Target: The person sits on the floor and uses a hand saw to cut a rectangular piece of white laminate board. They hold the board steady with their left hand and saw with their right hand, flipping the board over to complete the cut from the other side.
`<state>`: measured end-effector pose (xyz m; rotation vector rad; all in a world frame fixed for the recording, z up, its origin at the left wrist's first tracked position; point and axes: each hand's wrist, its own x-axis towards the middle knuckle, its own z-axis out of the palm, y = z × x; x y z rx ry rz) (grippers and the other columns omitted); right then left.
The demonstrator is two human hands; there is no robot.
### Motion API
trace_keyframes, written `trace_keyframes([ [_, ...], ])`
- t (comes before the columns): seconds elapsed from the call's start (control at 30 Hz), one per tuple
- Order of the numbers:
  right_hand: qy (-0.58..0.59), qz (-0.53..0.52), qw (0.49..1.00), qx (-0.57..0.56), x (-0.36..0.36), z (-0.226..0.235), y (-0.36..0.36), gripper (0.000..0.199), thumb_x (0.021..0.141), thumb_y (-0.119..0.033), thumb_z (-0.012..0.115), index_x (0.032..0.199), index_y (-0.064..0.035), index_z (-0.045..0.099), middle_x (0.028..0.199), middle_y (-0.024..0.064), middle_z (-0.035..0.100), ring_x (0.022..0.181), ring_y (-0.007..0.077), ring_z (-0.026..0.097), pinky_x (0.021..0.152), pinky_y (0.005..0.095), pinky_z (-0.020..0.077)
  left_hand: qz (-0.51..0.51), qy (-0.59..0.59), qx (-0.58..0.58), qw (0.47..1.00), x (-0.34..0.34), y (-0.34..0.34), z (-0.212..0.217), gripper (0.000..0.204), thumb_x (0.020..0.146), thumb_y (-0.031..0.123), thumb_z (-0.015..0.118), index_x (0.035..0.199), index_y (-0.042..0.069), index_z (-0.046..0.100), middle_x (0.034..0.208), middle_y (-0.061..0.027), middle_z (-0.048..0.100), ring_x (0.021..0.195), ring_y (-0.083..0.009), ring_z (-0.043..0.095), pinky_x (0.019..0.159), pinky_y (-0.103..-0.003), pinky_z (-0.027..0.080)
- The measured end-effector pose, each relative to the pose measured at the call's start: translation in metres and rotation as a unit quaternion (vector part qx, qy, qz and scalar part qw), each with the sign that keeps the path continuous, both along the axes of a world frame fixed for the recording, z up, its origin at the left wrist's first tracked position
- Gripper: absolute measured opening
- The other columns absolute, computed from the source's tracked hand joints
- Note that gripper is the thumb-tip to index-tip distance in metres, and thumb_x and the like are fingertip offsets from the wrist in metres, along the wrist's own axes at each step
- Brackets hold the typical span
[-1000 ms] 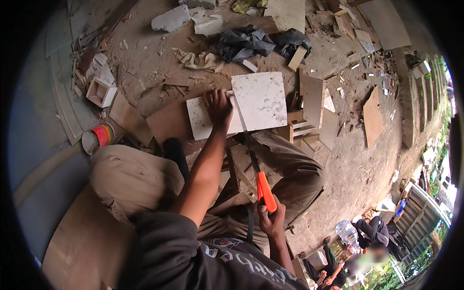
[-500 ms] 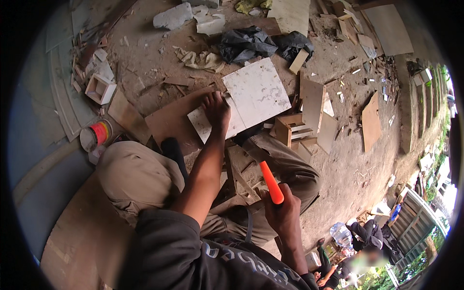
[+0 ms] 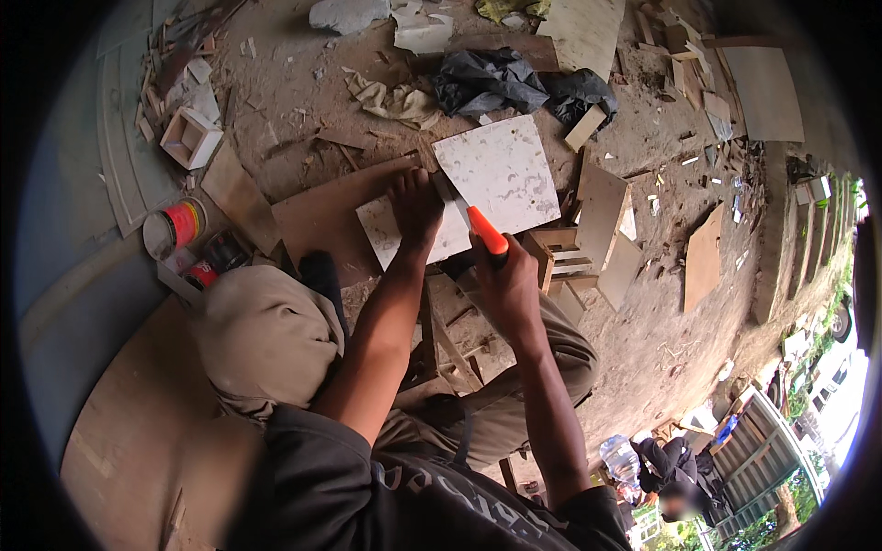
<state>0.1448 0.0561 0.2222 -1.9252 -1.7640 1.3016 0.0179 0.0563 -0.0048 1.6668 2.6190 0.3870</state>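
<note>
A pale, stained white board [image 3: 507, 174] lies slanted in front of me, over a brown sheet. My left hand [image 3: 416, 207] bears down on its left part, fingers bent at the far edge. In my right hand [image 3: 511, 286] is what looks like a handsaw [image 3: 487, 231] with an orange and black handle. Its thin blade seems to run across the board, just right of my left hand; the tip is hard to make out. A wooden frame [image 3: 447, 344] stands below the board, between my legs.
A brown sheet [image 3: 322, 220] lies under the board's left side. Wooden box pieces [image 3: 602, 207] stand at right. Black plastic [image 3: 487, 81] and a beige cloth [image 3: 395, 101] lie beyond. Cans [image 3: 175, 228] are at left. Another person [image 3: 671, 468] is at lower right.
My right hand has moved forward and left with the handsaw, from above my lap to the board's near edge. My left hand stays on the board. The view has shifted slightly.
</note>
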Motion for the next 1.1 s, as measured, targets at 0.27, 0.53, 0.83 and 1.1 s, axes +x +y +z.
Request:
trace_keyframes([
  [0.27,0.051,-0.062,0.996,0.039,0.011,-0.030,-0.050,0.026,0.092,-0.021,0.070,0.089,0.0028,0.060,0.068,0.0278,0.059,0.078,0.0499,0.060,0.056,0.0431,0.0470,-0.037,-0.032,0.034,0.998,0.001,0.009,-0.004,0.013,0.088,0.024,0.054,0.095,0.014,0.056,0.100,-0.0088,0.060,0.098,-0.0278,0.058,0.087,-0.046,0.043],
  [0.53,0.004,-0.060,0.997,0.050,0.005,-0.015,-0.059,0.021,0.092,-0.016,0.069,0.087,0.0030,0.060,0.064,0.0237,0.058,0.053,0.0372,0.060,0.054,0.0372,0.0469,-0.041,-0.010,0.006,0.999,0.006,0.012,-0.001,0.009,0.089,0.022,0.053,0.091,0.014,0.055,0.097,-0.0082,0.061,0.096,-0.0282,0.060,0.084,-0.046,0.044],
  [0.83,-0.044,-0.052,0.997,0.021,0.043,0.104,-0.103,0.015,0.090,-0.011,0.070,0.088,0.0015,0.061,0.065,0.0193,0.061,0.062,0.0361,0.067,0.056,0.0375,0.0492,-0.012,-0.088,-0.021,0.996,0.003,0.014,0.003,0.020,0.094,0.026,0.051,0.103,0.010,0.057,0.114,-0.0130,0.062,0.109,-0.0338,0.059,0.092,-0.054,0.043],
  [1.1,-0.014,-0.052,0.998,0.031,-0.042,-0.108,0.032,0.037,0.095,-0.029,0.065,0.087,0.0067,0.061,0.074,0.0321,0.063,0.078,0.0486,0.066,0.061,0.0462,0.0508,-0.039,-0.019,-0.013,0.999,0.005,0.012,0.003,0.021,0.087,0.030,0.059,0.096,0.011,0.055,0.101,-0.0092,0.057,0.101,-0.0295,0.056,0.089,-0.049,0.044],
])
